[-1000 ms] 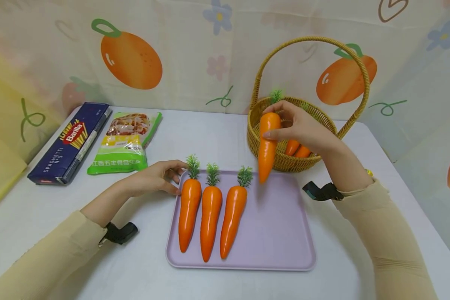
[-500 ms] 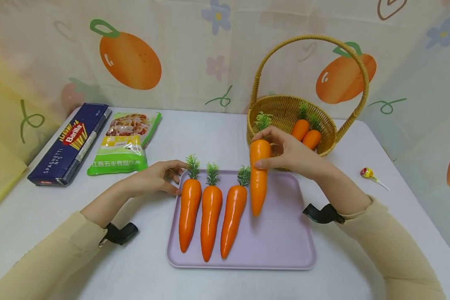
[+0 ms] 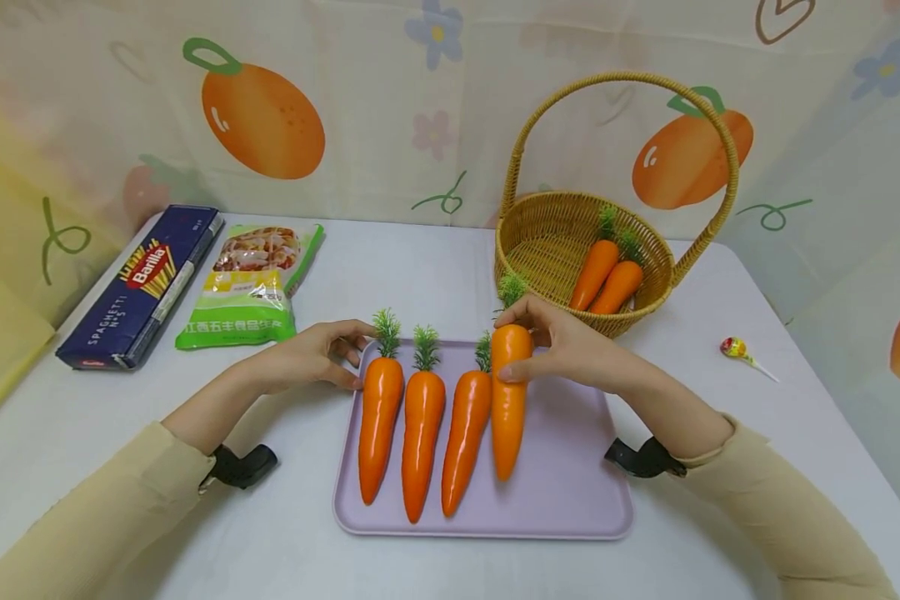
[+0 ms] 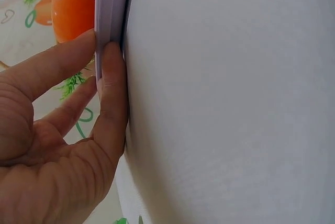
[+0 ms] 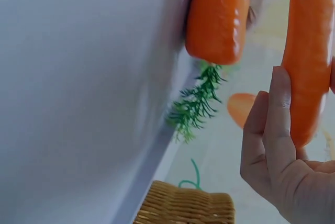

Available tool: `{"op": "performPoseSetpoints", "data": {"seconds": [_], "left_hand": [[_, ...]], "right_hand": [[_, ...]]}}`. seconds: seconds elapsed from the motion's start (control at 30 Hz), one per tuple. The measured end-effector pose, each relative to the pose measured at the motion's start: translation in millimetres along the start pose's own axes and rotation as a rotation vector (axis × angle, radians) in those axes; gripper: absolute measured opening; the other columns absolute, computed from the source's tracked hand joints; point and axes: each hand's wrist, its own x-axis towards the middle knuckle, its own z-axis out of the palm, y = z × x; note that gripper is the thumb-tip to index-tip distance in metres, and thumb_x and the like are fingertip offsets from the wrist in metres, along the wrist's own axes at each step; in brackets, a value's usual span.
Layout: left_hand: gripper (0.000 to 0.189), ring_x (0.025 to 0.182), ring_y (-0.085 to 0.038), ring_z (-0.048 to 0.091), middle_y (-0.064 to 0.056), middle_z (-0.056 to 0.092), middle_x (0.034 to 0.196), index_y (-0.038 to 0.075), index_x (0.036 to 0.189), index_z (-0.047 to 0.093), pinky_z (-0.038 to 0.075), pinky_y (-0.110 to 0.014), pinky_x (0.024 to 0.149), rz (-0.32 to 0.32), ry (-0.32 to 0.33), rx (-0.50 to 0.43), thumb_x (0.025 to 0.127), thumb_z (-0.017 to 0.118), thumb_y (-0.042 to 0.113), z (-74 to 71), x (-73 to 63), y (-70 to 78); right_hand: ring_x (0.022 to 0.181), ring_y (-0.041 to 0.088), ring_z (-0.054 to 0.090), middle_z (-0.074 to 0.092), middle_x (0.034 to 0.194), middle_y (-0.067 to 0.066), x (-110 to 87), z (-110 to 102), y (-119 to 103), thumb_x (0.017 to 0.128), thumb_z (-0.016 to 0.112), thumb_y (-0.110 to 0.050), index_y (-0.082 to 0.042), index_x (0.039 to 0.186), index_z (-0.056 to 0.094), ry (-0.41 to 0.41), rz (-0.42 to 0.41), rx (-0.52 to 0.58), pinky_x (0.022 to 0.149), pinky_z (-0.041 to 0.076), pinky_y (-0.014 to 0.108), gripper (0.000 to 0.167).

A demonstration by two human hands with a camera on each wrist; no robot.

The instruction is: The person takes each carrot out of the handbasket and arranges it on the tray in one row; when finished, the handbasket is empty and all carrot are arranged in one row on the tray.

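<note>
Carrot [image 3: 507, 425] pinched in R hand [image 3: 566, 346]; tray [image 3: 570, 475], by rim, in L hand [image 3: 311, 358].
Prob. light, stiff, slick; best gripped at thick end.

The right hand [image 3: 566, 350] holds a glossy orange carrot [image 3: 508, 425], tip near, above a lilac tray [image 3: 570, 475] bearing three more carrots [image 3: 423, 442]; the left hand [image 3: 311, 357] pinches the tray's far left corner.

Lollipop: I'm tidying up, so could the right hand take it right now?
Probably not: the right hand grips a carrot, though nothing seems to block the way to the lollipop.
</note>
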Motion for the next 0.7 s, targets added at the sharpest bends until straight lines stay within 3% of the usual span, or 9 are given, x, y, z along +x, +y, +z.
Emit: {"op": "performPoseSetpoints", "data": {"seconds": [0.43,0.7], "left_hand": [[0.067,0.103,-0.025,0.049,-0.017,0.051,0.119,0.004,0.141,0.046,0.048,-0.023,0.08,0.0,0.006,0.017,0.081,0.074,0.006,-0.1,-0.7,0.3],[0.067,0.104,-0.025,0.049,-0.018,0.05,0.122,0.004,0.142,0.045,0.048,-0.023,0.08,-0.013,0.004,0.008,0.081,0.074,0.006,0.1,-0.8,1.4]], "right_hand": [[0.09,0.023,0.061,0.049,0.115,0.016,3.4,9.2,10.2,0.077,0.08,-0.021,-0.006,0.123,0.049,-0.033,0.14,0.028,0.073,0.056,0.033,0.058],[0.096,0.023,0.058,0.051,0.115,0.016,4.4,12.3,14.3,0.074,0.083,-0.024,-0.007,0.119,0.05,-0.052,0.195,-0.017,0.078,0.049,0.03,0.058]]}}
